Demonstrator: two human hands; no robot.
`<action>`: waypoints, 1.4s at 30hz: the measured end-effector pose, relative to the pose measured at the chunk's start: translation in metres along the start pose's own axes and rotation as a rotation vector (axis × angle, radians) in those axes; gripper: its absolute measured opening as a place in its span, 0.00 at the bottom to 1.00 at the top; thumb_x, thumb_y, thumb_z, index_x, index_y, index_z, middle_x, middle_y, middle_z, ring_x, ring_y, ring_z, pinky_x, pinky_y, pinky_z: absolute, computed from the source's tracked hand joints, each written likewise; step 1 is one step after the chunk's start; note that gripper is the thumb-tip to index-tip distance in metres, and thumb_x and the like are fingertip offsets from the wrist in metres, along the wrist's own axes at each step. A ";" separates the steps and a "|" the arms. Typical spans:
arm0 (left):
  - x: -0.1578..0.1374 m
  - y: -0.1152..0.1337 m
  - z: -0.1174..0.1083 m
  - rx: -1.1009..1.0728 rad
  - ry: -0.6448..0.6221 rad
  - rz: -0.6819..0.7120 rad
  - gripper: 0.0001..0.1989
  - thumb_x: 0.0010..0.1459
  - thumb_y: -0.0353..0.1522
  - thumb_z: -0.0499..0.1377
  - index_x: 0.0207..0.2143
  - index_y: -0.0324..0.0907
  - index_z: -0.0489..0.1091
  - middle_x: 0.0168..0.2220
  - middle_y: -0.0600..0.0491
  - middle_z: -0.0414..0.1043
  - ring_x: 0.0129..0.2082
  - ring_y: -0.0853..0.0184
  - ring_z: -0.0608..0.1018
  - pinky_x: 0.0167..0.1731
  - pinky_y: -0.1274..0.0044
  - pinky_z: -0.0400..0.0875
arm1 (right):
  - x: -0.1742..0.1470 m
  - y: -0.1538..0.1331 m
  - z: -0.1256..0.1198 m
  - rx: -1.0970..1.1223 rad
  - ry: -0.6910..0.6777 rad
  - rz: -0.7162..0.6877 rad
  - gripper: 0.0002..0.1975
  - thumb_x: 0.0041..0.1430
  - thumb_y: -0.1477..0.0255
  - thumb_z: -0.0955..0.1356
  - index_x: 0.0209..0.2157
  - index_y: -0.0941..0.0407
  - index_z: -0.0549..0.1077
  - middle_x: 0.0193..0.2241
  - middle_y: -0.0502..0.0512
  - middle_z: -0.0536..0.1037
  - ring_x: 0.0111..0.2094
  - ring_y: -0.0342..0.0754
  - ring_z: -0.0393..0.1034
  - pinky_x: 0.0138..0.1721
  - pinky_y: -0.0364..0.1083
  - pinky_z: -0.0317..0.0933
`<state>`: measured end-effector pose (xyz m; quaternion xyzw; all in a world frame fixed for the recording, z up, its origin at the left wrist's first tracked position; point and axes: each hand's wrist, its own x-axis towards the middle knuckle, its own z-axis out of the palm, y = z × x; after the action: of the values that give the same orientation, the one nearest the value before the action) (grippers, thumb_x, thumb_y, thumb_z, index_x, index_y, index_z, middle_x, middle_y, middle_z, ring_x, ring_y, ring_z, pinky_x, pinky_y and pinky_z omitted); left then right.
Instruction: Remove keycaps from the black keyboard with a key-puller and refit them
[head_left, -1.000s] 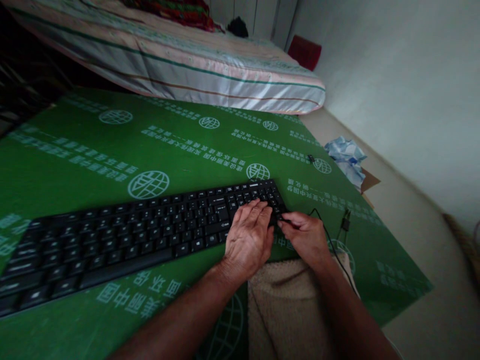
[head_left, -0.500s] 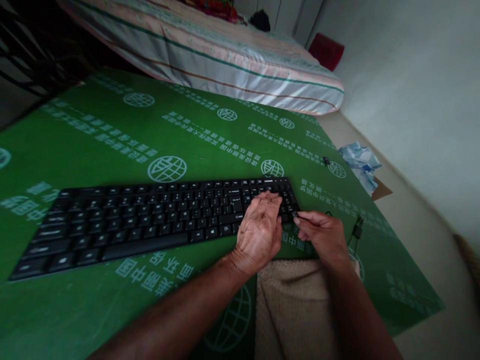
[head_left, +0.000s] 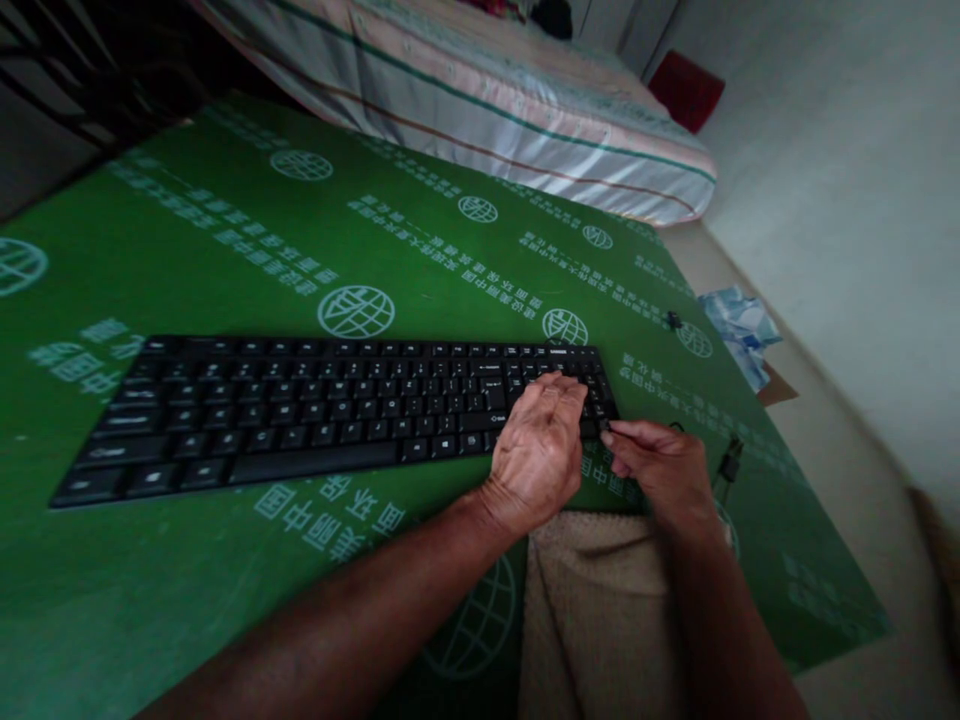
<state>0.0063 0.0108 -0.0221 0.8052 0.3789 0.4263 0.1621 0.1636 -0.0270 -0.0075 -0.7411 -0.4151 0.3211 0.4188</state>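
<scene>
A black keyboard [head_left: 315,410] lies flat on the green table, number pad towards the right. Over its number pad rests my left hand [head_left: 540,440], fingers extended and lying flat across the keys. My right hand [head_left: 660,460] is at the keyboard's near right corner, thumb and index finger pinched together. A tiny dark piece shows at those fingertips; whether it is a loose key or part of the keyboard I cannot tell. Both palms are hidden from view.
The green table [head_left: 247,285] carries white globe prints. A cable with a dark connector [head_left: 729,463] lies right of my right hand, and a small black object [head_left: 674,320] lies farther back. Brown cloth [head_left: 592,600] is at the near edge. Behind stands a bed [head_left: 570,150].
The view has shifted slightly, so the keyboard and hands appear a little farther right. Both hands keep nearly the same places on the keyboard.
</scene>
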 end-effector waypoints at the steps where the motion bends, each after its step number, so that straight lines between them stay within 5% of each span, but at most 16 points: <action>1: 0.000 0.000 0.000 0.004 -0.006 -0.004 0.19 0.55 0.22 0.50 0.50 0.29 0.64 0.50 0.38 0.69 0.54 0.56 0.68 0.56 0.61 0.65 | -0.001 -0.001 0.001 -0.018 0.007 -0.004 0.16 0.40 0.63 0.73 0.30 0.60 0.79 0.13 0.48 0.71 0.15 0.40 0.62 0.18 0.40 0.59; 13: 0.002 0.007 -0.004 0.256 -0.356 0.077 0.20 0.57 0.31 0.56 0.53 0.44 0.67 0.60 0.41 0.59 0.63 0.46 0.54 0.57 0.55 0.54 | -0.003 -0.003 0.006 -0.148 0.019 -0.081 0.10 0.45 0.66 0.69 0.27 0.58 0.78 0.17 0.48 0.73 0.18 0.41 0.64 0.21 0.40 0.57; 42: 0.004 0.006 -0.003 0.296 -0.338 0.082 0.19 0.55 0.29 0.57 0.50 0.45 0.69 0.58 0.42 0.63 0.61 0.48 0.58 0.55 0.56 0.57 | -0.002 -0.002 0.007 -0.140 0.013 -0.154 0.08 0.47 0.67 0.68 0.24 0.57 0.75 0.17 0.49 0.73 0.18 0.42 0.65 0.21 0.41 0.58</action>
<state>0.0078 0.0098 -0.0144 0.8949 0.3719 0.2314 0.0859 0.1564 -0.0254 -0.0090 -0.7366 -0.4893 0.2533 0.3923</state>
